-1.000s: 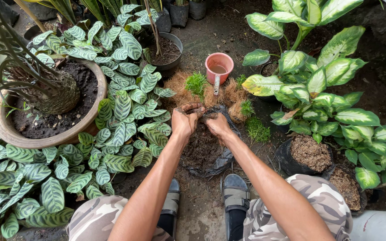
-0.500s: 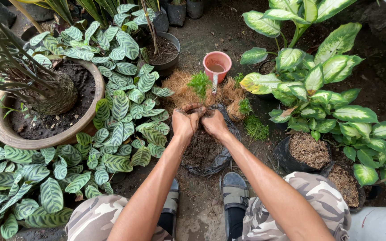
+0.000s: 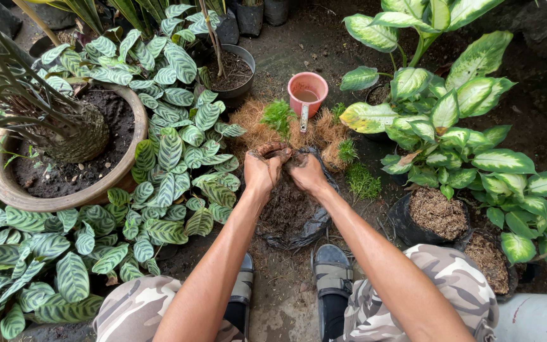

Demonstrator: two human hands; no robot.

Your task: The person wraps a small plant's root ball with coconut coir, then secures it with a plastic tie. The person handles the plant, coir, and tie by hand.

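Note:
Both hands meet over a black plastic grow bag [image 3: 311, 229] filled with dark soil, on the ground between my feet. My left hand [image 3: 261, 172] is closed around a brown clump of soil and root fibre at the bag's far rim. My right hand [image 3: 306, 173] presses against it from the right, gripping the same clump. Just beyond the hands lies a mound of brown coconut fibre [image 3: 253, 125] with small green plants [image 3: 278, 115] growing out of it.
A pink pot [image 3: 308, 88] with a trowel handle stands behind the fibre. A wide clay pot [image 3: 7, 190] with a palm sits left, striped-leaf plants [image 3: 166, 152] around it. Large spotted-leaf plants [image 3: 451, 126] and two black bags of fibre [image 3: 435, 215] fill the right. A black pot [image 3: 235, 73] stands at the back.
The hands have stayed at the bag's far rim, working the clump; their fingers have shifted slightly. The view has barely moved.

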